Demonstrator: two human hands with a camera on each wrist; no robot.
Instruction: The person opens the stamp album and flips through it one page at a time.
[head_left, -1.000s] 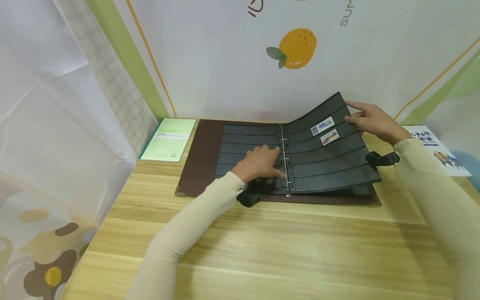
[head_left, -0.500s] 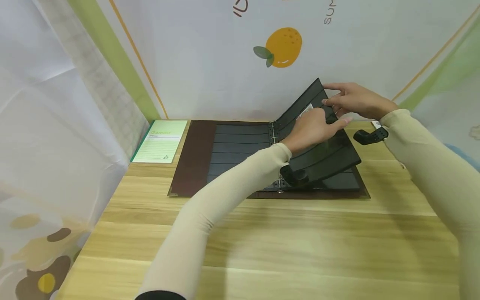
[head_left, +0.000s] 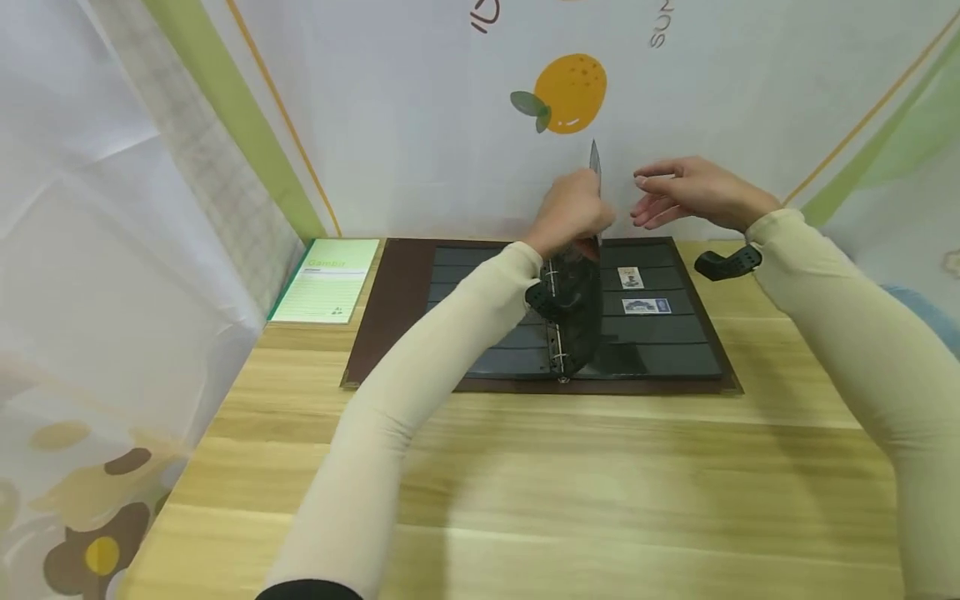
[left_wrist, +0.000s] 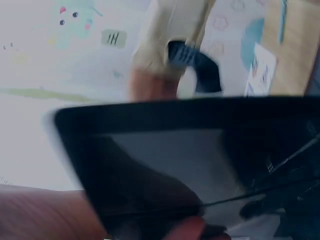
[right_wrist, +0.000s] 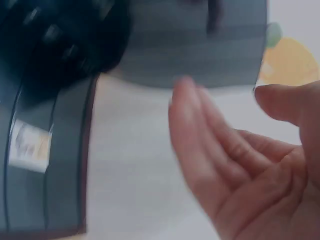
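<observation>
Stamp album [head_left: 390,317] open flat on the wooden tabletop [head_left: 570,492], near the far wall. One black pocket page [head_left: 595,179] stood upright on edge over the ring spine [head_left: 555,333], pinched at its upper part by the left hand [head_left: 567,215], fingers curled round it. In the left wrist view, the same page [left_wrist: 200,150] close and blurred, filling most of the picture, a thumb or finger dark at its lower edge. Right hand [head_left: 693,193] just beside the page's top edge, apart from it, fingers [right_wrist: 200,145] relaxed and slightly spread, holding nothing. Two stamps [head_left: 637,292] visible in the strips of the right-hand page, lying flat. Green booklet [head_left: 330,279] left of the album, against the wall.

Likely risks, judged from this posture: page balanced vertically and gripped at one spot only, so a slip of the pinch probably lets it flop to either side, slapping down. Stiff sheet bent while threaded on the rings, so a pull away from the spine could tear the punched holes. Loose stamps in open strips apt to slide out if a page is swung fast or tilted steeply. Wrist strap [head_left: 726,263] hanging low on the right arm, close to the album's right edge, liable to snag a page corner.
</observation>
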